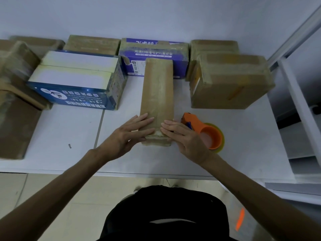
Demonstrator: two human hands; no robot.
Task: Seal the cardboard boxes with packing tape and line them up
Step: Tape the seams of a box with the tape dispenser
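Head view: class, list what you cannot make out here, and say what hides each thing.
All in the head view:
1. Near end of the narrow brown box: its tape seam is covered by the left hand and right hand.
2. Cutter end of the tape dispenser: partly behind the right hand.
3. The brown boxes at left: cut off by the frame edge.
4. Label on the purple box: blurred, too small to read.
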